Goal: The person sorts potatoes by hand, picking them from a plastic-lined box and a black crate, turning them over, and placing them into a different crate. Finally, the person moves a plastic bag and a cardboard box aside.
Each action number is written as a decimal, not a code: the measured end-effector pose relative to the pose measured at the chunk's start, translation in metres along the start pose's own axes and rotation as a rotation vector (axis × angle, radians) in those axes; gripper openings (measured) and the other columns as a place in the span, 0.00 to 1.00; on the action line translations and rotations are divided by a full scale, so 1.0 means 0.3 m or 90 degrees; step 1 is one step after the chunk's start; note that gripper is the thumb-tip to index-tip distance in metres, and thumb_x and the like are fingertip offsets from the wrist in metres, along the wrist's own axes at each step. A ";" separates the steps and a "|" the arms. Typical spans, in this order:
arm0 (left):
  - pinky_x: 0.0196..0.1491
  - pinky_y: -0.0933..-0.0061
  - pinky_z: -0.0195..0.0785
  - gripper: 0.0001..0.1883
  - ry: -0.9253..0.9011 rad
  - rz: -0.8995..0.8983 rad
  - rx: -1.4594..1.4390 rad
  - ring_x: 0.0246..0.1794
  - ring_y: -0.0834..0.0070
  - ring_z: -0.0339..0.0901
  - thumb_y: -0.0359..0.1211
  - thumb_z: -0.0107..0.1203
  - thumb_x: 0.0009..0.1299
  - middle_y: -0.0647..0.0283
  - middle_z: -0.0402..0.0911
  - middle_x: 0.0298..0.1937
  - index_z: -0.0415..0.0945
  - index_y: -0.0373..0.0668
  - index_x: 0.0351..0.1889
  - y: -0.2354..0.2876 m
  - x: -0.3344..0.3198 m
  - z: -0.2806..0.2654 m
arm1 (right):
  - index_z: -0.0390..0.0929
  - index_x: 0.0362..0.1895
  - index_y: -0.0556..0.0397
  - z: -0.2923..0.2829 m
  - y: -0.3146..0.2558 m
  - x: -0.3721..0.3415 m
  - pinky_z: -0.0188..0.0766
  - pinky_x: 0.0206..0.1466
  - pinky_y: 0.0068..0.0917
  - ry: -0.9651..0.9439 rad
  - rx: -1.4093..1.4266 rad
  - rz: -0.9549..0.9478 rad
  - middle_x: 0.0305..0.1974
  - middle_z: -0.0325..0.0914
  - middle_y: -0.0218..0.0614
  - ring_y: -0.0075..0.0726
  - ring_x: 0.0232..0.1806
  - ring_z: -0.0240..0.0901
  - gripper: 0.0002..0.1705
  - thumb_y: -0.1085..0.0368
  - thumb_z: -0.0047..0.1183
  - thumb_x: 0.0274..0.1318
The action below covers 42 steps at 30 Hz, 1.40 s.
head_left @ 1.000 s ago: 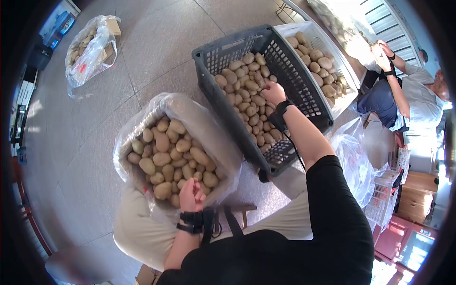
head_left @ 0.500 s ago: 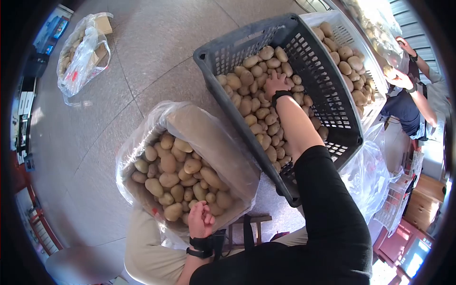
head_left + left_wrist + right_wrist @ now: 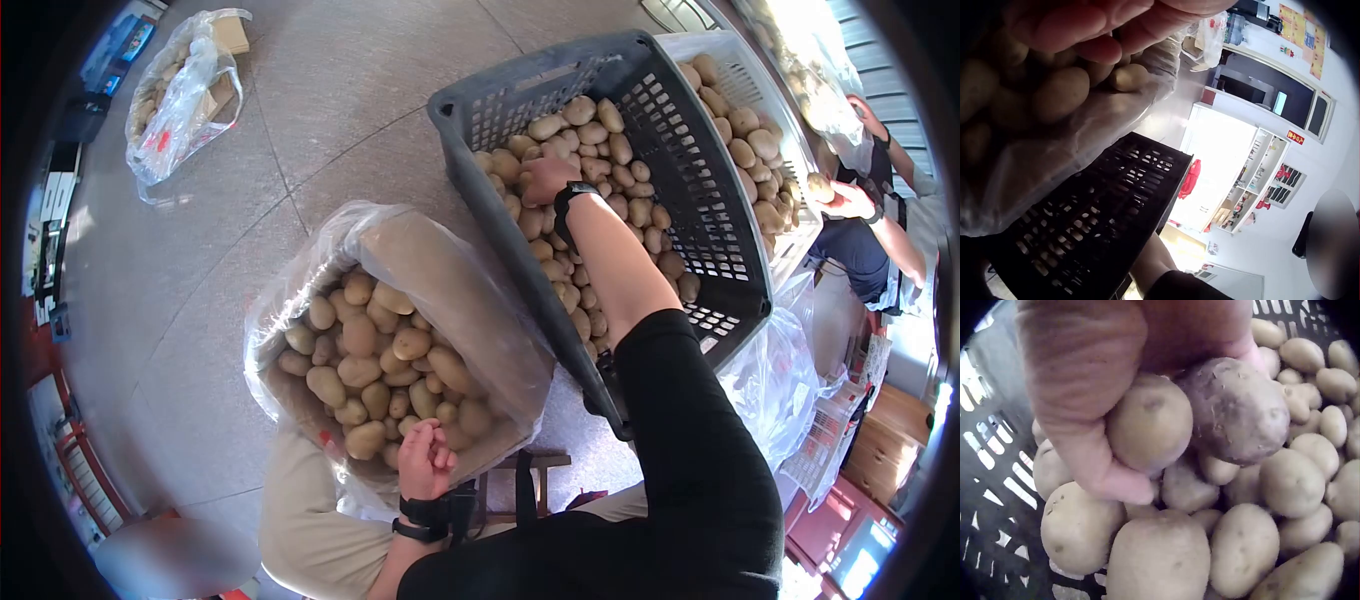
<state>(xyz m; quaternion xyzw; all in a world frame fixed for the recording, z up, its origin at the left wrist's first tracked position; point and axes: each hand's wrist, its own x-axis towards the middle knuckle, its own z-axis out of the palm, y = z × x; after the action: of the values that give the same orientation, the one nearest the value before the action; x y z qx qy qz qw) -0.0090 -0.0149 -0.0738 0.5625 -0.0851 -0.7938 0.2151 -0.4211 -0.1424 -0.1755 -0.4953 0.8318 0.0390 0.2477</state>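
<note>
In the head view my right hand (image 3: 550,182) is down in the black crate (image 3: 478,172), among many potatoes (image 3: 645,212) near its left wall. The right wrist view shows the thumb curled round a yellowish potato (image 3: 1150,425). Close under the palm, beside it, is a potato with a purplish skin (image 3: 1235,411). My left hand (image 3: 426,460) hovers at the near rim of a plastic-lined bag (image 3: 430,250) of larger potatoes (image 3: 358,371). Its fingers (image 3: 1147,25) hang loosely curled and hold nothing.
A white crate (image 3: 790,130) of potatoes stands against the black one's right side. Beyond it another person's hand (image 3: 850,200) holds a potato (image 3: 820,187). Clear plastic (image 3: 775,385) lies at the right. Another plastic bag (image 3: 185,110) sits on the floor at far left.
My right hand has moved left and deeper among the potatoes in the black crate, from spread fingers to a grip on a potato. The left hand stays by the bag's rim.
</note>
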 end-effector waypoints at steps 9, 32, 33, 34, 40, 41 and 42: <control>0.24 0.77 0.59 0.08 -0.041 0.027 -0.007 0.18 0.82 0.61 0.34 0.44 0.68 0.68 0.70 0.29 0.69 0.42 0.41 0.013 -0.024 -0.002 | 0.76 0.40 0.42 -0.038 0.087 -0.123 0.64 0.51 0.35 0.183 0.175 -0.095 0.43 0.72 0.42 0.49 0.44 0.68 0.25 0.59 0.58 0.27; 0.22 0.74 0.66 0.11 0.158 0.080 -0.134 0.28 0.75 0.71 0.40 0.54 0.62 0.67 0.72 0.30 0.69 0.46 0.36 -0.043 0.002 -0.348 | 0.68 0.32 0.54 0.308 -0.741 -0.934 0.65 0.26 0.23 -0.230 1.030 0.037 0.28 0.68 0.29 0.22 0.29 0.67 0.10 0.68 0.55 0.44; 0.22 0.73 0.66 0.11 0.175 0.089 -0.138 0.27 0.75 0.71 0.40 0.54 0.62 0.67 0.72 0.29 0.70 0.46 0.36 -0.037 0.003 -0.366 | 0.68 0.31 0.53 0.303 -0.760 -0.932 0.64 0.25 0.23 -0.199 0.969 0.039 0.27 0.67 0.29 0.22 0.28 0.66 0.09 0.68 0.54 0.44; 0.24 0.74 0.66 0.11 0.182 0.101 -0.117 0.28 0.75 0.71 0.38 0.55 0.61 0.67 0.73 0.29 0.70 0.45 0.37 -0.034 0.008 -0.388 | 0.67 0.32 0.53 0.290 -0.758 -0.930 0.65 0.26 0.23 -0.224 0.945 0.047 0.29 0.68 0.30 0.23 0.29 0.67 0.10 0.69 0.55 0.44; 0.37 0.79 0.65 0.15 0.259 0.364 0.128 0.35 0.78 0.72 0.25 0.51 0.58 0.63 0.76 0.36 0.73 0.35 0.44 -0.070 0.043 -0.482 | 0.68 0.40 0.53 0.304 -0.658 -0.970 0.68 0.28 0.21 -0.143 0.724 0.033 0.31 0.70 0.32 0.28 0.28 0.69 0.15 0.69 0.53 0.45; 0.39 0.79 0.65 0.14 0.275 0.388 0.169 0.35 0.77 0.72 0.26 0.50 0.58 0.61 0.77 0.37 0.73 0.35 0.43 -0.073 0.042 -0.495 | 0.68 0.42 0.53 0.367 -0.637 -0.960 0.68 0.29 0.22 -0.072 0.682 -0.021 0.31 0.71 0.33 0.28 0.29 0.70 0.16 0.69 0.52 0.45; 0.41 0.78 0.65 0.14 0.292 0.414 0.210 0.36 0.75 0.73 0.26 0.50 0.58 0.60 0.77 0.37 0.73 0.34 0.43 -0.065 0.031 -0.499 | 0.68 0.44 0.54 0.397 -0.628 -0.961 0.69 0.29 0.22 0.000 0.637 -0.075 0.30 0.71 0.33 0.29 0.30 0.70 0.18 0.69 0.52 0.46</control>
<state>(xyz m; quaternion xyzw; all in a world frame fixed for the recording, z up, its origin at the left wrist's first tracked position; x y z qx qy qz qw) 0.1227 0.0143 -0.1418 0.6950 -0.3334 -0.5152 0.3746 -0.1062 0.0311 -0.1156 -0.3616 0.7191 -0.3786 0.4570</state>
